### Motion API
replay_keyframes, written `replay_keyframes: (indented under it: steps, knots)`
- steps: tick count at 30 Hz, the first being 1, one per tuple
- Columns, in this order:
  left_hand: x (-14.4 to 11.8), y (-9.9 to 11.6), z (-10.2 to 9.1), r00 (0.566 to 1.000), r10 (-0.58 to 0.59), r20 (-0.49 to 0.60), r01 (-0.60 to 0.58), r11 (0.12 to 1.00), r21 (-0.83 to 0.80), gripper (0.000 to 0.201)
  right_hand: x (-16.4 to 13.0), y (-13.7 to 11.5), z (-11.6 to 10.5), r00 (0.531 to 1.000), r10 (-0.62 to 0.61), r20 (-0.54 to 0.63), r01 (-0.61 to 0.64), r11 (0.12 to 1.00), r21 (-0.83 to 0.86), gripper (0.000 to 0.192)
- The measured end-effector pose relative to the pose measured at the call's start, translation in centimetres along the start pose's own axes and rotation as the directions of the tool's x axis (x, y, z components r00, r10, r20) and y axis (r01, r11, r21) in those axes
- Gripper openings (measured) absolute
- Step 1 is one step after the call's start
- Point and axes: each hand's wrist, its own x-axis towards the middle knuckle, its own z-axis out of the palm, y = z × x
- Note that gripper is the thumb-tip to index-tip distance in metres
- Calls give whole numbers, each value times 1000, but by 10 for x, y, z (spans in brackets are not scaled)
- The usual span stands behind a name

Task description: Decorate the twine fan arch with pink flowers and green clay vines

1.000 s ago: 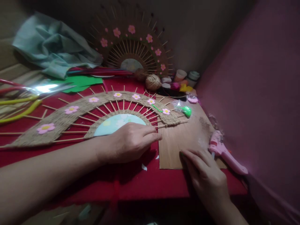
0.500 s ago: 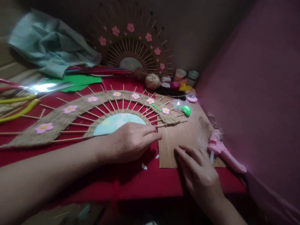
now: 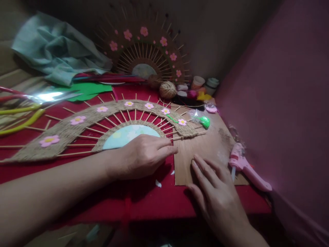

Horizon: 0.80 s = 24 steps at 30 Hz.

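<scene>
The fan (image 3: 84, 125) lies flat on the red cloth (image 3: 144, 202), its long axis running left to right; its left tip is cut off by the frame. My left hand (image 3: 141, 156) presses on its hub, fingers together, hiding the centre. My right hand (image 3: 216, 192) rests spread on the board (image 3: 205, 151), near its front edge. The glue gun (image 3: 246, 168) lies just beside it, and the dark wall crowds the right.

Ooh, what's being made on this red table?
A person is at work on a half-round woven fan of twine and wooden sticks, dotted with pink flowers. The left hand rests on its pale blue centre, fingers at the right-hand sticks. The right hand lies flat and empty on a brown board, beside a pink glue gun. A similar fan stands at the back.
</scene>
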Motion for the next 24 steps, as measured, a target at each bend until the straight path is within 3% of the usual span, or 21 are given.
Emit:
replay_keyframes:
  steps: [3, 9, 15, 21, 24]
  knots:
    - [0, 0, 1, 1000, 5, -7, -5, 1000, -12, 27, 1, -1, 1, 999, -10, 37, 11, 1000, -24, 44]
    - [-3, -1, 4, 1000, -5, -24, 4, 999, -38, 26, 16, 8, 14, 990, 105, 89, -94, 988, -121, 58]
    - [-3, -1, 5, 1000, -16, -5, 16, 999, -42, 26, -6, -2, 8, 997, -63, 51, 69, 991, -112, 59]
    - [-1, 0, 4, 1000, -7, -13, 6, 998, -55, 26, 11, 8, 20, 996, 62, 70, -51, 988, -143, 61]
    - [-1, 0, 3, 1000, -16, -14, 15, 999, -52, 25, 9, 6, 20, 997, 42, 64, -31, 986, -166, 63]
